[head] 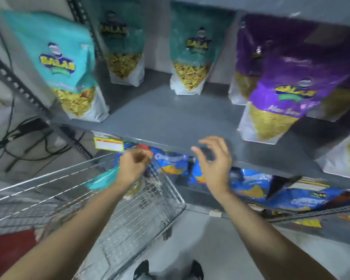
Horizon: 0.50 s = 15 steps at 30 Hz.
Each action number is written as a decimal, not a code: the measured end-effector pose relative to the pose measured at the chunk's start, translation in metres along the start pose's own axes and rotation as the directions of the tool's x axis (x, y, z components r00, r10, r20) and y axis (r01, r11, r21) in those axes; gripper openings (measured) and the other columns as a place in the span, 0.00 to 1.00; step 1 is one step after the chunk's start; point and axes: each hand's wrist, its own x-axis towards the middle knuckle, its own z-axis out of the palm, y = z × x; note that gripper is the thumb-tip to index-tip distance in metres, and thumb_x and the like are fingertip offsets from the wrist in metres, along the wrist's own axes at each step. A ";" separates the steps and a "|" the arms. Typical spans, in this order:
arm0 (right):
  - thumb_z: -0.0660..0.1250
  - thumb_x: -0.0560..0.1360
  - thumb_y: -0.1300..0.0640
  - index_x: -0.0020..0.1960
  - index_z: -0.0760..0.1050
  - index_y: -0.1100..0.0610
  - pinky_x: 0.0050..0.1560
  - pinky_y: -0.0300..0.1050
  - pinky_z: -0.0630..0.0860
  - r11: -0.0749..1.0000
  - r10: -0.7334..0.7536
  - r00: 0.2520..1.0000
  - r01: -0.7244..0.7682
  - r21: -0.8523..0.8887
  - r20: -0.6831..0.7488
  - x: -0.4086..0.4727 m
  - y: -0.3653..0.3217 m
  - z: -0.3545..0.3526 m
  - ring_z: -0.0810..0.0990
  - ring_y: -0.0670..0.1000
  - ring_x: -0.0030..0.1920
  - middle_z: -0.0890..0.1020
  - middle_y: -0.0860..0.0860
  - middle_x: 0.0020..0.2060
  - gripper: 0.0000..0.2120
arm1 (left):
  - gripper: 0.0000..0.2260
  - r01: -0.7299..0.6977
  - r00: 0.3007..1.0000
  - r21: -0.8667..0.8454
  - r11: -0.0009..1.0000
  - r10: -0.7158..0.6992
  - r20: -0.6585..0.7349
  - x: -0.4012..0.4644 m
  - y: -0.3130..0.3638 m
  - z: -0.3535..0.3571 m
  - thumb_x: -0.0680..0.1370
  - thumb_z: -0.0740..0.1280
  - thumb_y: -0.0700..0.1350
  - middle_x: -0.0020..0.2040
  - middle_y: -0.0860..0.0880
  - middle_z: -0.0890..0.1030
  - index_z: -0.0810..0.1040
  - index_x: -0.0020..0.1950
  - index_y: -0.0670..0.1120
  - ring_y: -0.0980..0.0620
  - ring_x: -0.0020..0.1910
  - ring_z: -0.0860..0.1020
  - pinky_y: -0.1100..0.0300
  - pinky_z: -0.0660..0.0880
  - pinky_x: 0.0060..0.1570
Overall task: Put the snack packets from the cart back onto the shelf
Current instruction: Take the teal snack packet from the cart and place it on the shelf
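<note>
My left hand (135,164) is over the far end of the wire cart (141,225), fingers curled. A teal snack packet (101,179) lies in the cart just under that wrist; blur hides whether the fingers grip it. My right hand (212,158) hovers open with fingers apart in front of the grey shelf board (170,118), holding nothing. On that board stand teal packets at the left (55,63), back left (123,47) and back middle (192,57). Purple packets stand at the right (281,102).
Blue packets (251,184) fill the lower shelf behind my right wrist. A perforated steel upright (14,81) and loose black cables (18,134) are at the left. A yellow price tag (108,144) hangs on the shelf edge. Bare board lies between the teal and purple packets.
</note>
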 end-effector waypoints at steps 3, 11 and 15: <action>0.73 0.71 0.61 0.41 0.81 0.57 0.46 0.44 0.77 0.996 0.085 0.921 -0.082 -0.024 0.379 -0.037 0.001 0.064 0.80 0.49 0.41 0.83 0.52 0.39 0.01 | 0.05 0.334 0.926 0.281 0.900 -0.368 0.077 -0.021 -0.075 -0.057 0.73 0.71 0.37 0.32 0.51 0.82 0.85 0.47 0.41 0.61 0.28 0.76 0.63 0.71 0.32; 0.75 0.67 0.67 0.39 0.79 0.57 0.40 0.44 0.73 0.830 0.550 0.537 -0.438 -0.345 0.640 -0.079 0.038 0.202 0.76 0.44 0.37 0.83 0.49 0.32 0.08 | 0.27 0.681 0.716 0.191 0.707 -0.698 0.030 -0.045 -0.201 -0.109 0.68 0.78 0.49 0.51 0.41 0.82 0.75 0.62 0.38 0.47 0.37 0.79 0.59 0.77 0.37; 0.76 0.67 0.67 0.61 0.75 0.59 0.60 0.55 0.79 0.686 0.694 0.456 -0.652 -0.321 0.557 -0.073 0.057 0.253 0.81 0.54 0.55 0.83 0.57 0.57 0.24 | 0.25 0.518 0.855 -0.093 0.850 -0.515 0.060 -0.018 -0.198 -0.081 0.71 0.74 0.38 0.58 0.45 0.77 0.71 0.67 0.41 0.47 0.55 0.76 0.64 0.76 0.40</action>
